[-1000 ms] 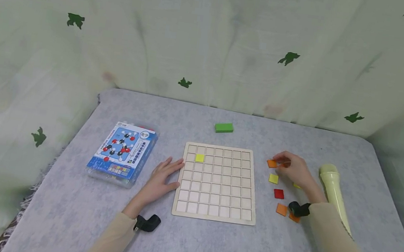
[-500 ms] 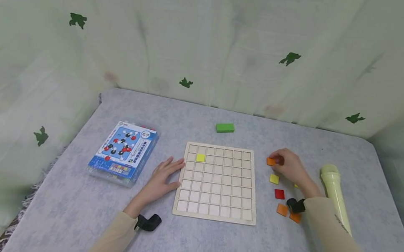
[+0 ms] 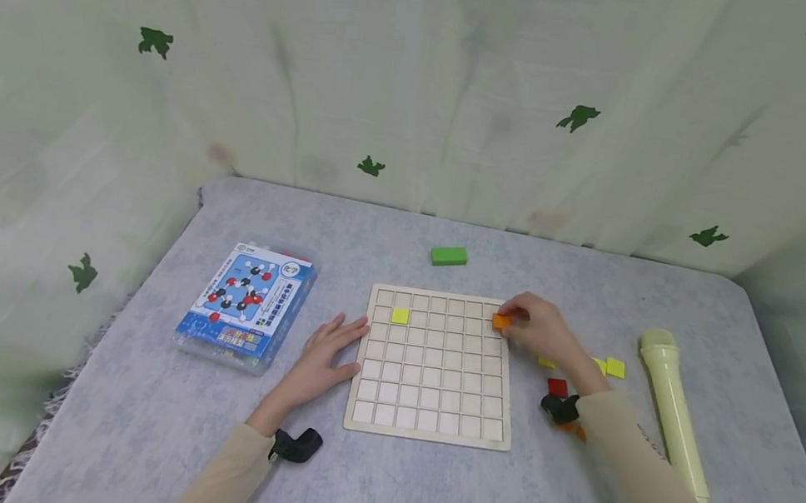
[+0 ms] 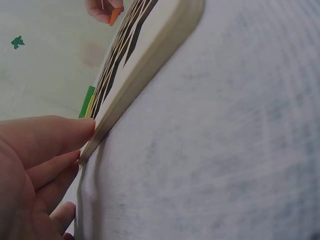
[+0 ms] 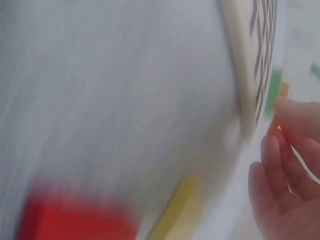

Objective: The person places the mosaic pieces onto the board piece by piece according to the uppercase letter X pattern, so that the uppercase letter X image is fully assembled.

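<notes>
A wooden grid board (image 3: pixel 426 435) lies flat in the middle of the table, with a yellow square tile (image 3: pixel 400 316) in one upper-left cell. Between thumb and fingers my right hand (image 3: pixel 544 329) pinches an orange square tile (image 3: pixel 501 321) over the board's upper right edge; the right wrist view shows the same tile (image 5: pixel 284 91) edge-on. My left hand (image 3: pixel 323 359) touches the board's left edge with its fingertips and thumb, fingers extended. Close up in the left wrist view, the thumb (image 4: pixel 55 135) meets the board's side (image 4: pixel 130 95).
Right of the board lie a red tile (image 3: pixel 557 386), several yellow tiles (image 3: pixel 615 368) and orange ones partly hidden under my right wrist. A pale yellow microphone-shaped object (image 3: pixel 674 411) lies farther right. A green block (image 3: pixel 449 255) sits behind the board, a boxed molecular model set (image 3: pixel 245 303) to the left.
My right hand has picked up the orange tile from the table and carried it left to the board's upper right edge. The left hand stays at the board's left side.
</notes>
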The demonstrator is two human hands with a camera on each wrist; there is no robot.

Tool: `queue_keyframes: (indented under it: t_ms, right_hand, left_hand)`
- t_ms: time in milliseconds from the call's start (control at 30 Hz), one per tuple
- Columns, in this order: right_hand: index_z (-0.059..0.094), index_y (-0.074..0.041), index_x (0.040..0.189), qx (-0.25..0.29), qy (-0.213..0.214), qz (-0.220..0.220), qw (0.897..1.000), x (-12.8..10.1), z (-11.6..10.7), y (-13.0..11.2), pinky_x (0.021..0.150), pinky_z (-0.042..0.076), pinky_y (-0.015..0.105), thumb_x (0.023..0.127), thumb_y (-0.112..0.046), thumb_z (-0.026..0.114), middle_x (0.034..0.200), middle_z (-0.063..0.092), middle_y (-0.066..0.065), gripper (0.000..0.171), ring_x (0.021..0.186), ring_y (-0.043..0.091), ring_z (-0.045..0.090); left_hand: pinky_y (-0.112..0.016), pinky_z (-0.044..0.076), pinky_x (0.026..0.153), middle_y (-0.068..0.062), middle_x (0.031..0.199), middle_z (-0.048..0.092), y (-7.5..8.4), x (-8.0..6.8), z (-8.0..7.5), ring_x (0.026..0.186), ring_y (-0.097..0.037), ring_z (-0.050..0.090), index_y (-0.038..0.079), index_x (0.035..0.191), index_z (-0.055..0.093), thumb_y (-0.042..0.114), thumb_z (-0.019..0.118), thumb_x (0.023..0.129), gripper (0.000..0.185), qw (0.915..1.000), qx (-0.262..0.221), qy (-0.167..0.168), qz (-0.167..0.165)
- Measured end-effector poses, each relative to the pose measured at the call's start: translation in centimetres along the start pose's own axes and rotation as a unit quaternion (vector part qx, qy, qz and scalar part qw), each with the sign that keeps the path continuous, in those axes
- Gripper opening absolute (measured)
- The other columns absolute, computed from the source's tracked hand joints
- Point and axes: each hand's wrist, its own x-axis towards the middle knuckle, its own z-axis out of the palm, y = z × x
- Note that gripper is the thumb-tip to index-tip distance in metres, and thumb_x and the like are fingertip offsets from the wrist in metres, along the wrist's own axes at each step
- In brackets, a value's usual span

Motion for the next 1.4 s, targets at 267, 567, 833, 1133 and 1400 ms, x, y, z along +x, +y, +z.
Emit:
queue_keyframes:
  t_ms: [267, 567, 833, 1133, 1400]
  right_hand:
    - [0.067, -0.002, 0.100, -0.029, -0.031, -0.045, 0.998, 1.3, 2.4, -2.3, 0.081, 0.049, 0.039, 0.081, 0.001, 0.071, 0.097, 0.060, 0.007, 0.020, 0.090, 0.023, 0.057]
    - [0.065, -0.001, 0.101, -0.036, -0.019, -0.054, 0.998, 1.2, 2.5, -2.6, 0.076, 0.049, 0.038, 0.082, 0.001, 0.070, 0.097, 0.058, 0.009, 0.020, 0.086, 0.023, 0.054]
    - [0.063, 0.002, 0.108, -0.002, 0.014, 0.004, 1.000, -1.3, -0.7, -0.3, 0.081, 0.050, 0.043, 0.086, 0.001, 0.065, 0.103, 0.062, 0.013, 0.022, 0.090, 0.026, 0.056]
    - [0.063, 0.004, 0.107, -0.024, 0.020, 0.027, 0.999, -4.9, -3.2, 3.0, 0.081, 0.051, 0.046, 0.085, 0.003, 0.065, 0.099, 0.064, 0.013, 0.022, 0.089, 0.027, 0.057]
    - [0.064, 0.000, 0.103, -0.039, -0.008, 0.038, 0.998, -5.6, -2.4, 3.2, 0.079, 0.051, 0.043, 0.078, 0.001, 0.070, 0.097, 0.061, 0.010, 0.026, 0.090, 0.027, 0.056]
  left_hand:
    - [-0.054, -0.002, 0.112, -0.012, 0.151, 0.035, 0.1, 0.0, 0.1, 0.143, -0.036, 0.009, 0.000, 0.141, 0.045, 0.010, 0.067, 0.088, 0.058, 1.0000, -0.001, 0.000, 0.009]
    - [-0.056, -0.001, 0.112, -0.015, 0.150, 0.036, 0.1, 0.1, 0.2, 0.142, -0.039, 0.011, -0.001, 0.140, 0.045, 0.008, 0.067, 0.087, 0.058, 0.9999, 0.001, 0.011, 0.012]
    - [-0.053, -0.001, 0.112, -0.012, 0.151, 0.035, 0.0, 0.1, 0.2, 0.143, -0.036, 0.009, 0.000, 0.141, 0.045, 0.009, 0.067, 0.088, 0.059, 1.0000, 0.001, 0.004, 0.008]
    - [-0.052, -0.002, 0.113, -0.011, 0.151, 0.034, -0.3, 0.1, 0.2, 0.144, -0.034, 0.009, 0.002, 0.142, 0.044, 0.009, 0.067, 0.088, 0.060, 1.0000, 0.007, 0.005, 0.001]
    - [-0.052, -0.002, 0.113, -0.010, 0.151, 0.034, -0.2, 0.0, 0.1, 0.144, -0.034, 0.008, 0.002, 0.142, 0.043, 0.009, 0.067, 0.088, 0.060, 1.0000, 0.004, 0.005, -0.002]
